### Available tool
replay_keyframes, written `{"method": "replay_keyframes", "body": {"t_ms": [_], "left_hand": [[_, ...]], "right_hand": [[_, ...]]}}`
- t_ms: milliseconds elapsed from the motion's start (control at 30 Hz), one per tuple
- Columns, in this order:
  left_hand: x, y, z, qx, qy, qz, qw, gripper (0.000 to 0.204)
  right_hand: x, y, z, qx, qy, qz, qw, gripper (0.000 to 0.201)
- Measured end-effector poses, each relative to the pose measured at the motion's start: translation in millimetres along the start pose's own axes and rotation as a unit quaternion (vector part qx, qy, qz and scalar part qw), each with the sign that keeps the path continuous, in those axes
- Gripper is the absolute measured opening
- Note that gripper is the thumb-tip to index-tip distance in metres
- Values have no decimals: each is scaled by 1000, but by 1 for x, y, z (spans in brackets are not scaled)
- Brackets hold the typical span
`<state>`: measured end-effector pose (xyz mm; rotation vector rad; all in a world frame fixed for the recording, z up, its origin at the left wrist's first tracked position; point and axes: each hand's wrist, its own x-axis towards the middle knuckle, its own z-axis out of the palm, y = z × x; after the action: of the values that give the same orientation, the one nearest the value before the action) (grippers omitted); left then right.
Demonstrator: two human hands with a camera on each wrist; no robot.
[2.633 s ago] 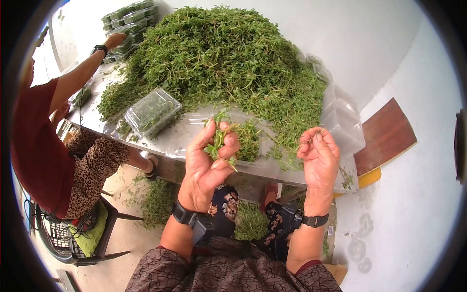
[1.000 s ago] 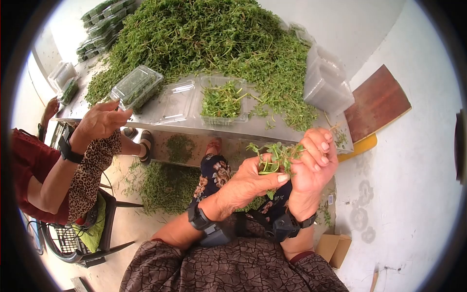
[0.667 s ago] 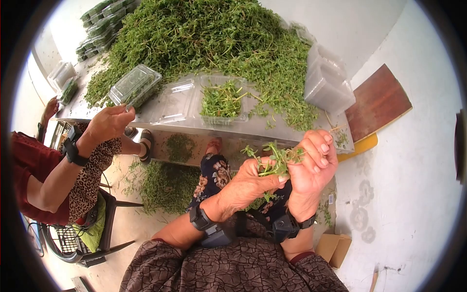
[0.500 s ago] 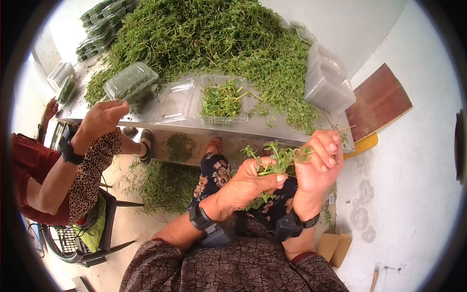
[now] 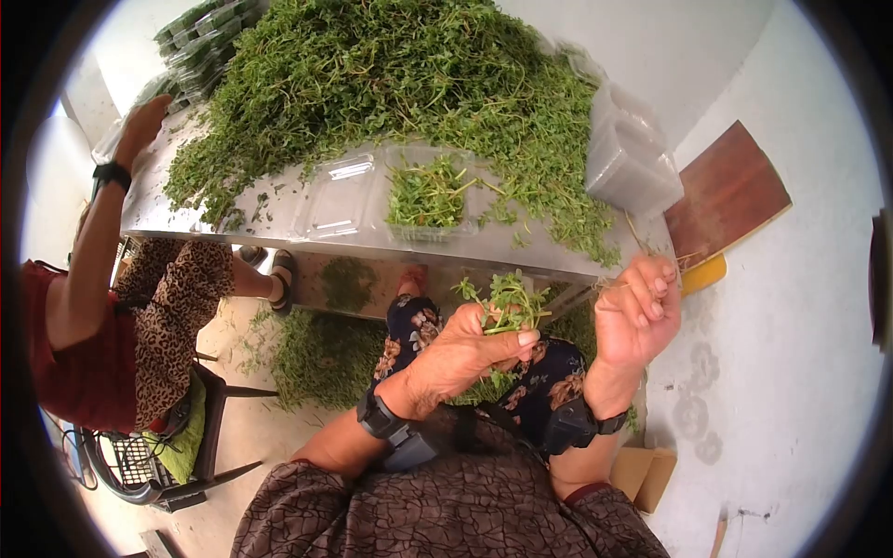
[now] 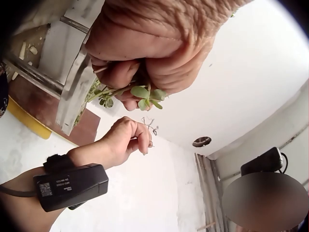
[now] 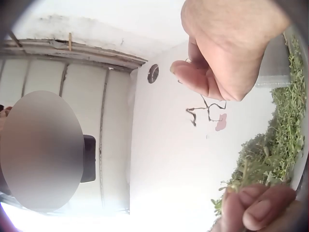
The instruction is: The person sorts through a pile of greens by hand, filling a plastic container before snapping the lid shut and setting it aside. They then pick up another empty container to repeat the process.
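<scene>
My left hand pinches a small bunch of green leafy sprigs between thumb and fingers, above my lap. In the left wrist view, rounded leaves poke out below its curled fingers. To the right and apart from it, my right hand is raised near the table corner with fingers curled inward. A thin, brown, withered stem dangles from its fingertips in the right wrist view. Ahead, an open clear plastic clamshell box holds cut greens in its base.
A large heap of greens covers the back of the metal table. Nested clear boxes stand at right, beside a brown board. Packed boxes are stacked back left, where another person's hand reaches. More greens lie below.
My hands have drawn apart, the right one moving right with the withered stem, the left slightly left with the sprigs. The other person's closed box has left the table front; their arm reaches backward.
</scene>
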<state>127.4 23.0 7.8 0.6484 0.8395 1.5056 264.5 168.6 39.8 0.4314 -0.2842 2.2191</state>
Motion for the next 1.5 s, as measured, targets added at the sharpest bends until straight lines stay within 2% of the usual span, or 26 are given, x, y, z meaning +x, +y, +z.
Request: {"method": "replay_keyframes", "body": {"t_ms": [33,100,133,233,267,333,400,433,467,500,533,600,700,733,800,833,867,933,967,1000,1067,1300,1367,1400,1467,1500], "left_hand": [[1,-2,-4,3,2,4,1000,10],[1,-4,-13,2,-17,-6,1000,6],[0,-2,-13,8,-12,0,1000,6],[-3,9,-9,24,4,44,999,5],[-5,14,-9,28,7,47,998,5],[-8,25,-13,87,25,63,994,6],[-10,34,-18,101,33,85,991,7],[-12,43,-20,133,62,90,985,8],[-14,52,-23,165,91,96,977,9],[-16,65,-23,186,106,102,971,10],[-14,71,-29,198,106,148,963,8],[-11,92,-38,222,135,178,949,8],[-5,125,-38,367,231,170,885,17],[0,132,-41,368,232,171,884,17],[12,142,-51,534,322,134,770,30],[19,141,-57,562,320,149,748,36],[25,140,-61,562,320,149,748,36],[37,135,-66,620,343,210,673,26],[45,131,-73,626,338,209,672,31],[47,131,-69,625,339,209,672,31],[49,132,-60,623,348,160,682,35],[47,121,-58,641,352,190,655,48],[39,127,-46,605,328,132,713,47],[37,125,-48,604,329,132,714,47],[33,120,-57,525,265,206,782,42],[32,118,-62,524,267,206,782,42]], "right_hand": [[-2,-2,-3,3,-4,2,1000,18],[-5,-4,-13,-121,23,14,992,17],[-7,-4,-20,-115,17,19,993,17],[-14,2,-36,-295,148,79,941,17],[-17,6,-41,-292,143,80,942,17],[-24,13,-55,-527,200,157,811,16],[-31,17,-72,-571,217,223,760,16],[-35,16,-83,-565,217,262,752,18],[-39,16,-90,-563,214,263,754,18],[-41,18,-93,-589,234,279,722,19],[-43,19,-97,-614,255,294,687,20],[-47,17,-110,-627,256,299,672,22],[-53,16,-116,-661,236,319,637,23],[-56,16,-119,-661,235,318,638,23],[-61,19,-124,-684,212,349,605,22],[-64,21,-126,-696,204,353,591,22],[-67,22,-128,-696,204,353,591,22],[-74,23,-134,-724,161,364,563,22],[-75,23,-136,-741,142,372,541,22],[-76,23,-136,-742,141,372,540,22],[-76,23,-135,-776,100,387,488,20],[-87,20,-144,-816,63,363,446,22],[-92,19,-154,-830,35,340,441,21],[-91,20,-151,-830,34,341,440,21],[-88,23,-141,-829,38,354,432,20],[-88,24,-141,-829,37,355,430,20]]}}
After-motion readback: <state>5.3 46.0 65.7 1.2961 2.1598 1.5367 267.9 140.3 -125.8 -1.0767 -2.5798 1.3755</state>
